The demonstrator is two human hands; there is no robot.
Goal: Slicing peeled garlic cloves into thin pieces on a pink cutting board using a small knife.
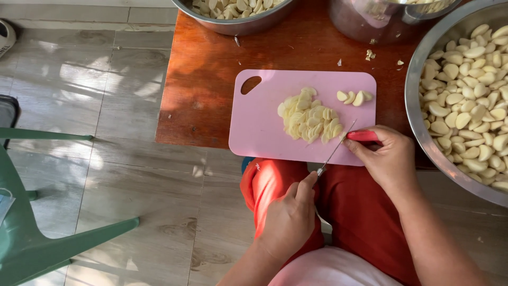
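A pink cutting board (259, 122) lies at the near edge of a wooden table (206, 79). On it sit a pile of sliced garlic (309, 117) and three peeled cloves (353, 97) near the far right corner. My right hand (389, 159) grips the red handle of a small knife (364, 136). Its thin blade (336, 151) slants down and left past the board's near edge. My left hand (288, 217) hovers over my lap, and its fingertips touch the blade's tip.
A large steel bowl (418, 127) full of peeled garlic cloves stands at the right. A second bowl of garlic (238, 24) and a steel pot (360, 26) stand at the back. A green chair (32, 238) stands on the tiled floor at left.
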